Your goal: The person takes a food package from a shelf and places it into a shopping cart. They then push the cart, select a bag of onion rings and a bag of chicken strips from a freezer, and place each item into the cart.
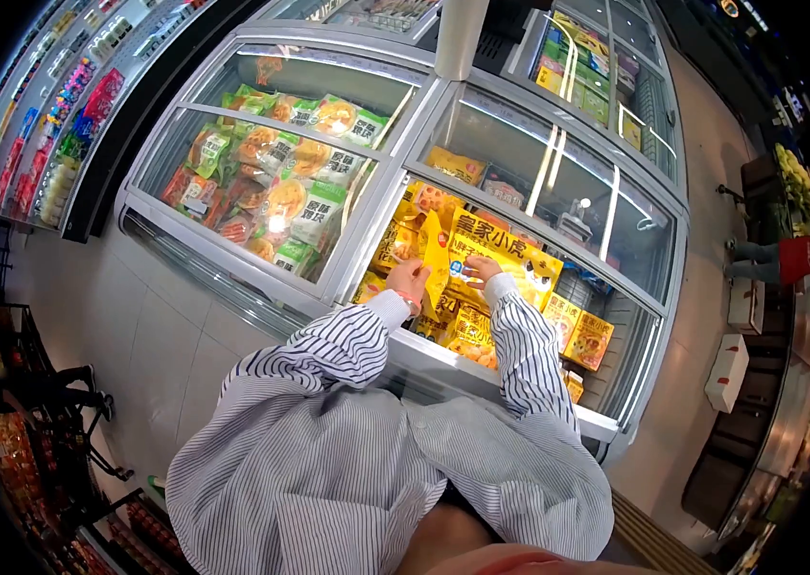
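Observation:
Both of my hands are inside the open section of a chest freezer, over yellow food packages. My left hand [410, 277] is closed at the edge of a narrow-looking yellow bag [436, 257], which stands tilted on its side. My right hand [482, 271] has its fingers apart and reaches over a large yellow bag [516, 251] with Chinese lettering and a cartoon tiger face. Below the hands lie more yellow bags [472, 335]. To their right are small yellow boxes [589, 341].
The freezer's sliding glass lid [558, 206] covers the section behind my hands. A neighbouring freezer section [261, 172] at the left holds green and clear food bags. A white post [461, 38] rises at the back. A person in red [800, 260] is far right.

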Demonstrator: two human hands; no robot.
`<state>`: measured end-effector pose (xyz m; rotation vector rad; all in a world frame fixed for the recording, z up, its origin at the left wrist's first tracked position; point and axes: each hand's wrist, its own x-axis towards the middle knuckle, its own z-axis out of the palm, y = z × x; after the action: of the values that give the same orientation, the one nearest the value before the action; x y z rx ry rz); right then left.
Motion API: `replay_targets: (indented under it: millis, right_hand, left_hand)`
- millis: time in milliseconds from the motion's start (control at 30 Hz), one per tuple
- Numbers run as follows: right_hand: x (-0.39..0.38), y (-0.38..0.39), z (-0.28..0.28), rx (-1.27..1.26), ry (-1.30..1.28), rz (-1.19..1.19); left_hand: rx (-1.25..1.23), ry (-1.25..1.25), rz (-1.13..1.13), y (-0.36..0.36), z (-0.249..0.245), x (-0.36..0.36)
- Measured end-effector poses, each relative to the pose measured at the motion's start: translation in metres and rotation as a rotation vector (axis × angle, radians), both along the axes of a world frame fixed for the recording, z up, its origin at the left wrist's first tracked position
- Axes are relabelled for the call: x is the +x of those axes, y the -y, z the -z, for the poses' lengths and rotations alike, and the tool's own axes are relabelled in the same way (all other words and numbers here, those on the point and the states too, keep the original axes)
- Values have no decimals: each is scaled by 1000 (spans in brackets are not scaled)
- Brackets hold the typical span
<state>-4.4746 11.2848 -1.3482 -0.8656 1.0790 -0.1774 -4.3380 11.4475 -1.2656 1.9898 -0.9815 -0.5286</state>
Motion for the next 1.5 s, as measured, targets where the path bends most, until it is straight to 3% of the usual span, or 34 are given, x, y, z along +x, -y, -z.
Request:
replay_targets:
  millis: [67, 133, 233, 367, 467, 533, 667, 733, 800, 900, 1000, 1033, 1067, 1100, 1233, 1333, 1500]
  right_hand:
    - [-33, -12, 5, 12, -24, 51]
    - [-53, -29, 6, 53, 8, 71]
    - [-56, -52, -10, 266, 359, 20]
    - [-62, -76, -65, 123, 703, 171]
    - [-50, -85, -79, -40, 551, 314]
    - [-29, -95, -88, -139, 535, 266]
    - [17, -138, -109, -253, 623, 556]
    - [25, -177, -151, -349, 680, 817]
    - [21, -224, -198, -534, 590, 780]
    - [27, -292, -269, -712, 382, 920]
    - [34, -357, -303, -668, 209, 1092]
    - [32, -391, -307, -794, 89, 1103]
    - [42, -420, -309, -775, 181, 1257]
    - [45, -453, -314, -772, 127, 1343]
    - [57, -602, -328, -748, -78, 1663]
    - [102, -701, -341, -864, -120, 1860]
    - [170, -851, -322, -758, -375, 2304]
  left_hand:
    - [32, -75, 173, -8, -62, -6]
    - [-27, 36, 398, -14, -105, -4]
    - [-111, -167, 565, -25, -177, -5]
    - [-172, -469, 600, -35, -211, 30]
    - [-193, -516, 637, -39, -233, 66]
    - [-168, -504, 693, -47, -246, 95]
    - [-119, -500, 817, -68, -273, 159]
    - [-87, -456, 817, -68, -269, 212]
    - [-47, -492, 800, -69, -255, 258]
    - [46, -769, 830, -59, -224, 270]
    - [186, -965, 940, -63, -196, 249]
    - [199, -968, 1000, -63, -176, 238]
    - [201, -975, 1058, -61, -165, 225]
    - [200, -1029, 1040, -83, -179, 202]
    - [300, -949, 1427, -130, -198, 138]
    - [411, -986, 1689, -184, -217, 98]
    - [844, -1045, 1986, -310, -202, 6]
